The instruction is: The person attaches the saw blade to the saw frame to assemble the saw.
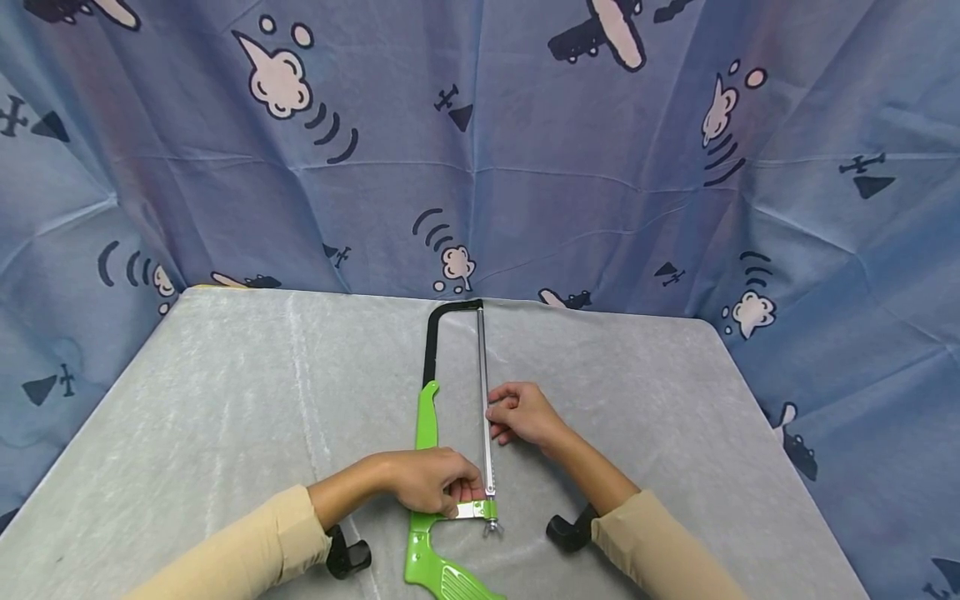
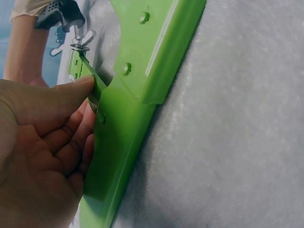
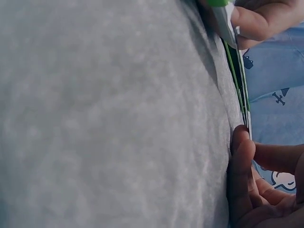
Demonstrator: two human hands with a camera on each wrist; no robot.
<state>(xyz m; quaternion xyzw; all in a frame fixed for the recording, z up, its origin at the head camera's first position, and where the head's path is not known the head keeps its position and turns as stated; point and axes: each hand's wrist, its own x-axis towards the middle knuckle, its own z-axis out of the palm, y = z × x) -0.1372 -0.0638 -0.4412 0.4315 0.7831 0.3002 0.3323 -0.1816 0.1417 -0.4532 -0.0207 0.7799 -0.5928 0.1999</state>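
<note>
A hacksaw (image 1: 427,423) with a green handle and a black front bow lies on the table, its handle toward me. Its straight silver blade (image 1: 482,358) runs along the right side. My left hand (image 1: 429,480) pinches the short green cross arm near the handle; in the left wrist view the thumb lies on that arm. At its end sits a metal wing nut (image 2: 84,39). With thumb and fingers, my right hand (image 1: 531,415) pinches the blade around its middle. The right wrist view shows those fingertips (image 3: 244,149) on the thin blade edge.
A grey fleecy cloth covers the table (image 1: 247,400). Behind and beside it hangs a blue curtain (image 1: 390,100) printed with planes and clouds. A black wrist strap piece (image 1: 348,557) hangs at the left cuff and another (image 1: 570,532) at the right.
</note>
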